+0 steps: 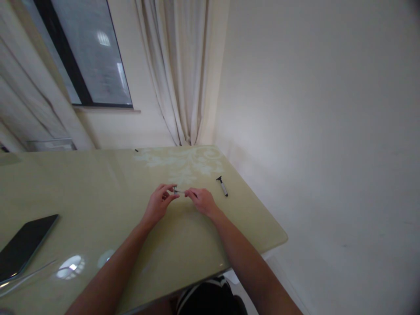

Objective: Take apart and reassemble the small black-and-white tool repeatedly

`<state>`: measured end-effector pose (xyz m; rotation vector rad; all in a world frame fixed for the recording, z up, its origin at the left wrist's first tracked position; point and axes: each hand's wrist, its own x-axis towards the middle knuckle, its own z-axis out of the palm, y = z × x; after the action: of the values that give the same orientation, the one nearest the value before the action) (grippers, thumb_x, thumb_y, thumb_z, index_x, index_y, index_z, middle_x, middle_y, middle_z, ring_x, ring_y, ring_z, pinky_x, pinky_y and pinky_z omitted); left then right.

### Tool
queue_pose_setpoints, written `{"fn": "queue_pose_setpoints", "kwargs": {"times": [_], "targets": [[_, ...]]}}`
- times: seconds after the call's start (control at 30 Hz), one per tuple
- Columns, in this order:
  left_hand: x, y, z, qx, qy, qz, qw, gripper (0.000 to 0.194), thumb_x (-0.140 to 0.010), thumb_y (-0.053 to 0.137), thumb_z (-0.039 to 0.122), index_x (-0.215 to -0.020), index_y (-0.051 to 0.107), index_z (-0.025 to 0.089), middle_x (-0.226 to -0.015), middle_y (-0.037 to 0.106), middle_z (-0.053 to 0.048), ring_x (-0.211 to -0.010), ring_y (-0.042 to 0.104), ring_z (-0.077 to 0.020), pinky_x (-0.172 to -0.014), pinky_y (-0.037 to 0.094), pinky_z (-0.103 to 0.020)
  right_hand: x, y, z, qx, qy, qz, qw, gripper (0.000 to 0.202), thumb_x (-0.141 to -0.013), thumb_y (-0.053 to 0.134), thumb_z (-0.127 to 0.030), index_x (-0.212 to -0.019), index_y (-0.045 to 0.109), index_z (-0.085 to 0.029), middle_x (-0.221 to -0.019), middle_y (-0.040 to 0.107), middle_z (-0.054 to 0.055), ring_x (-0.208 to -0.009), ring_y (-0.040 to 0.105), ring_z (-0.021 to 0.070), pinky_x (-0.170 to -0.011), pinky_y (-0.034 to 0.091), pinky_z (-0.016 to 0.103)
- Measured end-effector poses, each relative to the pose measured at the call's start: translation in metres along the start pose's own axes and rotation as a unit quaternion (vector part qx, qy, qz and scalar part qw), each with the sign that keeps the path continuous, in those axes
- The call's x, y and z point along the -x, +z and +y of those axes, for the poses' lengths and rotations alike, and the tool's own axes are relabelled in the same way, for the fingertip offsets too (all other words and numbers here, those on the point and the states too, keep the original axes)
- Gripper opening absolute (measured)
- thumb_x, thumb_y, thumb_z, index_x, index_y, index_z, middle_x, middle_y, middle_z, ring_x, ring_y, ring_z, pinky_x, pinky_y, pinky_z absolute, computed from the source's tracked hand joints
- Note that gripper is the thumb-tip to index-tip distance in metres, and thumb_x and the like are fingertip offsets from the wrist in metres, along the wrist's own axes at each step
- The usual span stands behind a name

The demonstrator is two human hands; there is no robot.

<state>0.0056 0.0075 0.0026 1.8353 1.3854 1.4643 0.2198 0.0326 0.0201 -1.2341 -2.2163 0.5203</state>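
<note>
Head view. Both bare hands are above the pale green, glossy table, near its far right corner. The left hand has thumb and fingertips closed from both sides around the head end of a small metallic item; its remaining fingers are bent. The right hand has its fingers curled, with thumb and forefinger pinching the thin end that points toward it. The item thus sits between the two hands; whether it is one piece or two joined cannot be told at this size.

A razor-shaped tool, black at its T-shaped head and grey along its handle, lies on the table just beyond and to the right of the right hand, touching neither hand. A small dark object, too small to identify, lies by the far edge.

Well off to the left lies a dark flat tablet-like device, with a pale cable beside its near edge. White floral patterning marks the table's far right part. Beyond stand cream curtains, a dark-framed window and a plain wall.
</note>
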Motion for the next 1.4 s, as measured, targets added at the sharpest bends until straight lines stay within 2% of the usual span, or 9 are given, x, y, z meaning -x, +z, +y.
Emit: {"fn": "queue_pose_setpoints", "kwargs": {"times": [0.1, 0.27, 0.47, 0.63, 0.77, 0.93, 1.1, 1.27, 1.4], "targets": [[0.0, 0.0, -0.001, 0.005, -0.002, 0.0, 1.0, 0.037, -0.081, 0.074, 0.047, -0.109, 0.074, 0.023, -0.091, 0.064, -0.002, -0.06, 0.057, -0.0111, -0.057, 0.051, -0.026, 0.0, -0.001, 0.002, 0.023, 0.023, 0.007, 0.999, 0.046, -0.107, 0.042, -0.051, -0.099, 0.08, -0.026, -0.074, 0.071, 0.002, -0.069, 0.059, 0.0161, -0.062, 0.029, 0.025], [-0.001, 0.0, -0.001, 0.01, -0.006, 0.001, 1.0, 0.036, -0.08, 0.074, 0.045, -0.108, 0.075, 0.023, -0.091, 0.065, -0.001, -0.059, 0.056, -0.0104, -0.056, 0.05, -0.024, 0.0, 0.003, 0.001, 0.023, -0.023, -0.009, 0.999, 0.044, -0.107, 0.042, -0.051, -0.102, 0.079, -0.027, -0.078, 0.073, 0.002, -0.07, 0.061, 0.0159, -0.063, 0.03, 0.025], [-0.001, 0.001, 0.0, 0.016, -0.005, -0.001, 1.0, 0.035, -0.08, 0.074, 0.045, -0.107, 0.075, 0.023, -0.09, 0.065, -0.001, -0.059, 0.057, -0.0109, -0.057, 0.05, -0.025, -0.001, 0.0, 0.006, 0.031, 0.021, 0.032, 0.999, 0.045, -0.108, 0.041, -0.049, -0.103, 0.079, -0.025, -0.079, 0.074, 0.003, -0.072, 0.063, 0.0172, -0.064, 0.031, 0.026], [-0.001, 0.0, -0.003, 0.014, -0.001, -0.001, 1.0, 0.036, -0.081, 0.074, 0.045, -0.11, 0.074, 0.023, -0.092, 0.063, -0.001, -0.059, 0.057, -0.0104, -0.057, 0.05, -0.025, 0.0, 0.004, -0.001, 0.004, -0.016, -0.002, 1.0, 0.043, -0.107, 0.044, -0.05, -0.1, 0.08, -0.027, -0.077, 0.073, 0.001, -0.07, 0.061, 0.0158, -0.063, 0.03, 0.025], [-0.001, 0.0, -0.003, 0.007, 0.003, -0.006, 1.0, 0.037, -0.082, 0.073, 0.049, -0.107, 0.074, 0.022, -0.088, 0.063, -0.001, -0.059, 0.057, -0.0115, -0.056, 0.05, -0.025, 0.0, 0.003, -0.001, 0.028, 0.022, 0.015, 0.999, 0.045, -0.107, 0.044, -0.05, -0.099, 0.08, -0.025, -0.076, 0.072, 0.003, -0.069, 0.06, 0.0164, -0.062, 0.029, 0.026], [0.001, 0.0, -0.002, -0.008, 0.015, -0.015, 1.0, 0.037, -0.083, 0.072, 0.048, -0.111, 0.073, 0.023, -0.092, 0.064, -0.002, -0.06, 0.057, -0.0113, -0.057, 0.051, -0.025, 0.0, 0.005, 0.0, 0.012, -0.021, 0.0, 1.0, 0.044, -0.106, 0.044, -0.052, -0.099, 0.08, -0.027, -0.077, 0.073, 0.001, -0.069, 0.061, 0.0152, -0.063, 0.029, 0.025], [0.001, 0.0, -0.003, -0.012, 0.015, -0.029, 0.999, 0.036, -0.083, 0.072, 0.048, -0.108, 0.074, 0.022, -0.093, 0.066, -0.003, -0.062, 0.059, -0.0125, -0.059, 0.052, -0.027, -0.001, 0.005, 0.001, 0.046, 0.027, 0.029, 0.998, 0.048, -0.107, 0.042, -0.053, -0.099, 0.08, -0.026, -0.077, 0.073, 0.003, -0.069, 0.06, 0.0161, -0.062, 0.028, 0.026], [0.001, 0.001, -0.001, -0.015, 0.008, -0.027, 0.999, 0.038, -0.082, 0.072, 0.048, -0.11, 0.074, 0.022, -0.089, 0.064, -0.001, -0.06, 0.057, -0.0117, -0.058, 0.051, -0.026, 0.001, 0.006, -0.004, 0.059, -0.012, 0.002, 0.998, 0.05, -0.107, 0.039, -0.057, -0.101, 0.079, -0.027, -0.084, 0.077, 0.002, -0.076, 0.065, 0.016, -0.063, 0.031, 0.024], [0.001, 0.001, -0.005, -0.014, 0.004, -0.033, 0.999, 0.038, -0.082, 0.072, 0.049, -0.107, 0.074, 0.021, -0.09, 0.064, -0.002, -0.06, 0.057, -0.0119, -0.057, 0.05, -0.026, 0.001, 0.005, -0.005, 0.102, 0.027, 0.014, 0.994, 0.054, -0.107, 0.036, -0.059, -0.101, 0.079, -0.028, -0.087, 0.078, 0.003, -0.077, 0.066, 0.0168, -0.063, 0.031, 0.025]]}}
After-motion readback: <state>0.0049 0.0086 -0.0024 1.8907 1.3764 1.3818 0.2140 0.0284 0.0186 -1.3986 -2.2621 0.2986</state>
